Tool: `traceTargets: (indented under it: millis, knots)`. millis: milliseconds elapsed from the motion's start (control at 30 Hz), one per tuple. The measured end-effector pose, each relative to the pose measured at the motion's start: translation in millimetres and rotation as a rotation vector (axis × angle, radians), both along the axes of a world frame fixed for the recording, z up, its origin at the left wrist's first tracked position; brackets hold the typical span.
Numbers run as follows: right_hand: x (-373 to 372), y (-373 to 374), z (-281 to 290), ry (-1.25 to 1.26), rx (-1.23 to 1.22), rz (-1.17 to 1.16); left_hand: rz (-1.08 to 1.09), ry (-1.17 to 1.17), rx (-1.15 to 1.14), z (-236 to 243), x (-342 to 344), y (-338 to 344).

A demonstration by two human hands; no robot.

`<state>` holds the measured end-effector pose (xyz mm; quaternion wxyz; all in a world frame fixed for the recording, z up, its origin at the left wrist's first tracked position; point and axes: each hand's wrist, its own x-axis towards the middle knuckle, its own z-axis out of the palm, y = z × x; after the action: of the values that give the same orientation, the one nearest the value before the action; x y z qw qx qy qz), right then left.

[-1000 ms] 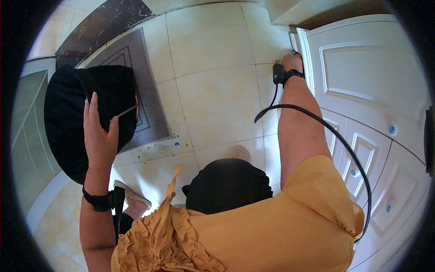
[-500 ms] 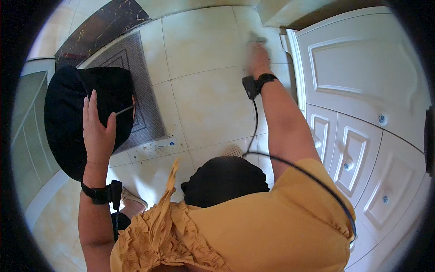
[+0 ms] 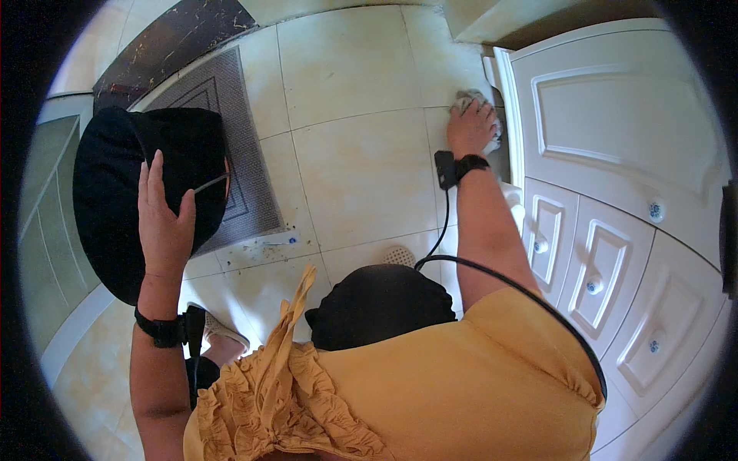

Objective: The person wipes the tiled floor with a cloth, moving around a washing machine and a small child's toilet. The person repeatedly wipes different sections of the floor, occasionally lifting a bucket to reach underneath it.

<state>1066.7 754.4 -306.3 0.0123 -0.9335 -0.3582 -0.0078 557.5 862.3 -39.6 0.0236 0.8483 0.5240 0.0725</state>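
Observation:
My right hand (image 3: 470, 132) presses a crumpled grey cloth (image 3: 469, 98) against the tiled floor (image 3: 361, 177), close to the base of the white cabinet (image 3: 607, 107). Parts of the cloth stick out beyond the fingertips and on the cabinet side; the rest is hidden under the palm. On the left, my left hand (image 3: 165, 223) lies on my black-clad knee (image 3: 108, 200), fingers stretched out and thumb apart, holding nothing. Each wrist wears a black band with a small box, and a black cable (image 3: 530, 296) runs from the right one along my arm.
A grey doormat (image 3: 250, 184) lies beyond my left knee, with crumbs and dark debris (image 3: 269, 244) on the tiles by its near edge. A dark marbled threshold (image 3: 173, 46) is behind it. Cabinet doors with round knobs line the right, and a glass-panelled door (image 3: 50, 215) stands at left.
My right hand has moved right and nearer to me, to beside the cabinet base. The blur is gone and the cloth shows clearly under it. My left hand stays on the knee.

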Motion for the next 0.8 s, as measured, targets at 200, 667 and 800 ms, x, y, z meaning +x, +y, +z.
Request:
traceTargets:
  millis: [200,667,800]
  knots:
    - [40,52,-26,-0.028,0.000,-0.131,-0.004,0.010,-0.014,0,0,0]
    - [-72,78,62,0.224,-0.368,0.661,0.009,0.022,0.002,0,1,0]
    - [-71,55,82,0.612,-0.186,0.312,0.032,0.044,0.006,-2,-1,0]
